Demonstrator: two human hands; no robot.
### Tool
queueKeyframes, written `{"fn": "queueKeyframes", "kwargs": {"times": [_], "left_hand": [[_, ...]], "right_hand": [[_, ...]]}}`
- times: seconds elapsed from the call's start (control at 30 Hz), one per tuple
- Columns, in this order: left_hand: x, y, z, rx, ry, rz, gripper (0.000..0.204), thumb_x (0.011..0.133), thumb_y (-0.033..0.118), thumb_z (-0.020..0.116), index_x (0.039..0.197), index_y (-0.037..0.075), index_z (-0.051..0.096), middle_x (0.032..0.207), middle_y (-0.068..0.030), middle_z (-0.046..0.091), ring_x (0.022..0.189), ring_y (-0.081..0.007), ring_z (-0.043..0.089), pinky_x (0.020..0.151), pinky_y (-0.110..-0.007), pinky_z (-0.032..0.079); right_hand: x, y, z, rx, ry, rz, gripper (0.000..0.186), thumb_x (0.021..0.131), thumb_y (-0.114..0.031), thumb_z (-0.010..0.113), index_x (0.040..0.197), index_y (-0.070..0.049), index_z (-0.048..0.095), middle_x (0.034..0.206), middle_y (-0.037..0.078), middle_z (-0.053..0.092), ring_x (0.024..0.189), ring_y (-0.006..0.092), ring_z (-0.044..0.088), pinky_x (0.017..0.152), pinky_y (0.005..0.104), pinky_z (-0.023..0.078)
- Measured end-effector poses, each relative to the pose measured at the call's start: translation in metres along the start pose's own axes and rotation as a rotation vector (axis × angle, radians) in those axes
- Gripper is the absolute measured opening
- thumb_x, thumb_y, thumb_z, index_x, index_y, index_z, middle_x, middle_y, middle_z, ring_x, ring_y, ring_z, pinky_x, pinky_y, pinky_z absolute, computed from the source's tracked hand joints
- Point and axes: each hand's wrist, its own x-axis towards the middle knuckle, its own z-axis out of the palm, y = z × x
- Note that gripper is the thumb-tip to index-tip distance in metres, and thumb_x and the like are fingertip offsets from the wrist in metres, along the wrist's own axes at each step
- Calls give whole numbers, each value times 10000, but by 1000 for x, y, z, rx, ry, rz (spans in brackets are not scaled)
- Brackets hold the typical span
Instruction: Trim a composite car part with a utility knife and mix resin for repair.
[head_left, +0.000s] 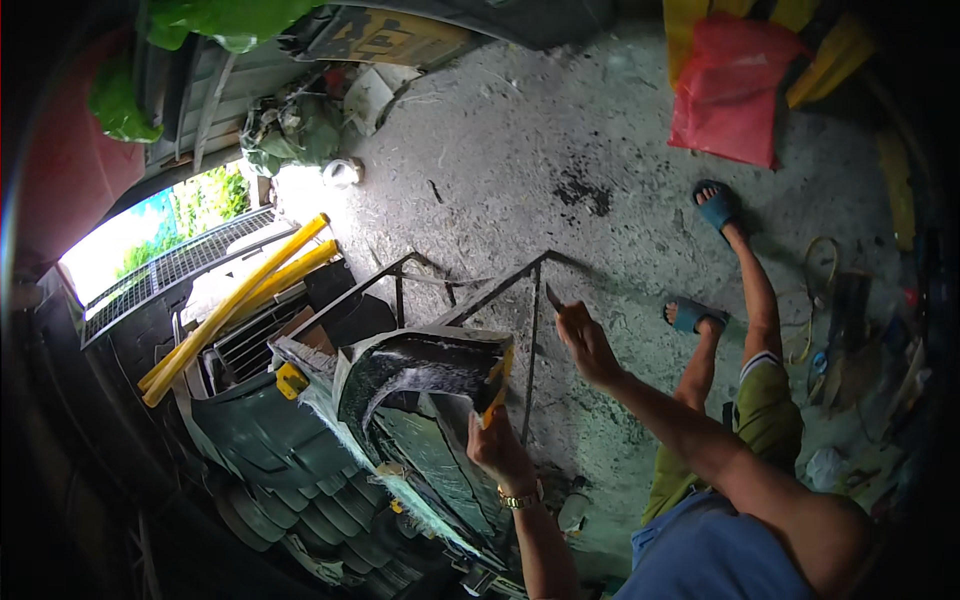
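Observation:
A curved black panel [430, 362] with whitish streaks and a pale ragged edge rests on top of a stack of parts to the left. My left hand [500, 455], with a gold watch on its wrist, grips the panel's right end, where yellow material [497, 385] lines the edge. Apart from the panel, my right hand [588, 345] is closed around a thin, dark, knife-like tool [553, 298] that points up and left. Most of its handle is hidden in my fingers.
A thin metal frame [538, 340] stands behind the panel. Yellow strips [250, 300] lie across dark parts at the left. White tape roll-like object [342, 173] and a bundled bag [290, 135] are farther off. A red bag [735, 90] lies at the upper right.

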Motion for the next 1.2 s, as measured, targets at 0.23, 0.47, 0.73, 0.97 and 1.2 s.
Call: {"fn": "queueKeyframes", "kwargs": {"times": [0.23,0.47,0.73,0.97,1.2], "left_hand": [[2,4,4,-9,-44,-101,146,813,13,626,928,-72,599,881,-157,636,705,-276,622,632,-337,476],[0,0,-8,138,-166,-284,291,765,54,692,978,-119,597,968,-241,641,819,-330,646,709,-322,503],[-13,2,-12,119,-188,-401,258,767,33,691,976,-93,606,960,-224,645,821,-317,648,711,-334,504],[8,33,-7,96,-159,-325,239,765,15,695,975,-61,608,1005,-199,637,851,-299,644,717,-324,504],[-12,32,0,-167,-80,-474,321,841,29,610,1156,-7,558,1108,-167,610,972,-259,611,812,-320,481]], "right_hand": [[-6,-77,-14,-173,-125,-71,242,971,-267,424,1050,-55,510,853,120,539,767,282,580,694,342,458],[18,-127,-57,-239,-432,191,272,982,-307,399,1001,-59,510,568,49,522,495,156,542,505,311,433],[46,-156,-46,-529,-507,-295,201,923,-267,500,1003,-90,552,771,110,631,668,301,636,615,388,535],[66,-145,-77,-764,-479,-31,207,906,-272,540,996,-87,558,844,117,635,703,313,630,584,407,490],[95,-178,-2,-446,-707,-176,292,893,-334,569,1001,-63,552,862,121,623,807,268,626,688,347,487]]}}
